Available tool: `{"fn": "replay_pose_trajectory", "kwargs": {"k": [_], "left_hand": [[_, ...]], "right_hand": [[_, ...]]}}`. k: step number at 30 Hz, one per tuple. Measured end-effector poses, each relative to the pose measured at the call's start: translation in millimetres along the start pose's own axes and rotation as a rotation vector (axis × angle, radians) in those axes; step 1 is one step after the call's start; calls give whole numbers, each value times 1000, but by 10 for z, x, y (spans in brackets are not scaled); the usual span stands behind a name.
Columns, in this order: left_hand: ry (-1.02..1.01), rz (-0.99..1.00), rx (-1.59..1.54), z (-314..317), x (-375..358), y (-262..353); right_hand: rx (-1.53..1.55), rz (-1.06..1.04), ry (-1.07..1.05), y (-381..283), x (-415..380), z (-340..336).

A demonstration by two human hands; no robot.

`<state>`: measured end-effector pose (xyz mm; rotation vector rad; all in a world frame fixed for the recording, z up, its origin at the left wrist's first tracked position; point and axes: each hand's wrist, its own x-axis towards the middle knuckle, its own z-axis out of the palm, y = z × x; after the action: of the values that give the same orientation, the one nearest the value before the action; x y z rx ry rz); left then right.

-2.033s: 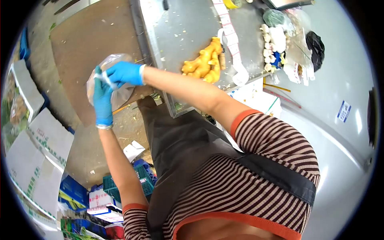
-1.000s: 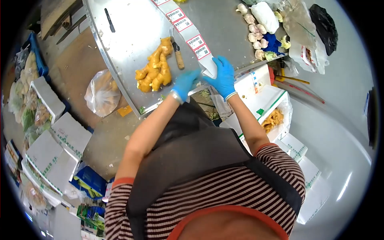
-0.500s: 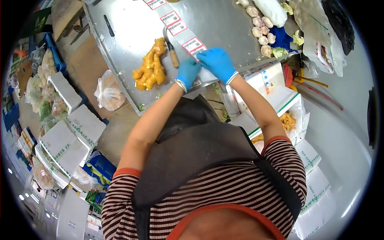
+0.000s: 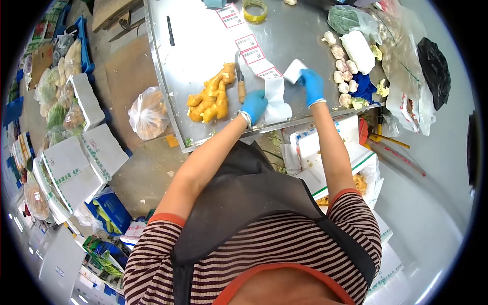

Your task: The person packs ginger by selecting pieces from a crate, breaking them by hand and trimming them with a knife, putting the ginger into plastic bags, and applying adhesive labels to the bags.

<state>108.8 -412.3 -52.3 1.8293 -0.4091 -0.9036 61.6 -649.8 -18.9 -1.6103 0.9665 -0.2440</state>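
Note:
On the metal table, my left hand (image 4: 255,105) in a blue glove is closed beside the lower end of a long label strip (image 4: 275,94); whether it grips the strip is hard to see. My right hand (image 4: 311,86), also gloved in blue, grips a small white label (image 4: 295,71) by its edge, right of the strip. A knife with a wooden handle (image 4: 241,87) lies between the strip and a large piece of ginger (image 4: 212,94). Red-bordered printed labels run up the strip.
Tape (image 4: 255,10) and a black pen (image 4: 170,30) lie farther back on the metal table (image 4: 190,15). Garlic bulbs (image 4: 339,77), a white wrapped bundle (image 4: 358,52) and a blue cloth (image 4: 362,90) stand at the right. A bagged item (image 4: 148,113) is left of the table.
My hands have parted: the right moved rightward with a white label in it, the left stays by the strip's end. The view has shifted, showing more of the table's far side.

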Motion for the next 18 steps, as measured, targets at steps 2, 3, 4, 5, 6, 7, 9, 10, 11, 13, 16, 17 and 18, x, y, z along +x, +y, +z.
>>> {"fn": "replay_pose_trajectory", "kwargs": {"k": [2,3,4,5,6,7,9,10,11,13,16,17,18], "left_hand": [[-84,-31,-72,-94,-117,67],[-133,-60,-122,-230,-289,304],[-185,-89,-173,-355,-411,468],[-342,-127,26,-478,-481,474],[-294,-57,-26,-613,-676,552],[-235,3,-69,-820,-994,666],[-35,43,-60,-1389,-1374,652],[97,34,-16,-1708,-1504,573],[224,31,26,-2009,-1609,454],[565,152,390,-2691,-1588,-198],[961,2,971,-3514,-1402,-941],[877,-87,859,-3722,-1329,-1387],[800,-181,752,-3931,-1257,-1830]], "right_hand": [[47,47,192,-134,127,-169],[175,20,266,-169,180,-215],[227,-39,310,-329,137,-164],[278,-97,351,-518,71,-91],[233,-184,259,-560,66,-83],[166,-260,222,-667,-17,21],[138,-323,156,-1135,-510,588],[164,-315,137,-1417,-862,966],[118,-310,81,-1508,-1100,1268],[-38,-311,-29,-1380,-1487,1837],[-288,-349,-312,-1557,-2277,2910],[-279,-377,-330,-1467,-2390,3279],[-267,-404,-349,-1293,-2432,3633]]}}
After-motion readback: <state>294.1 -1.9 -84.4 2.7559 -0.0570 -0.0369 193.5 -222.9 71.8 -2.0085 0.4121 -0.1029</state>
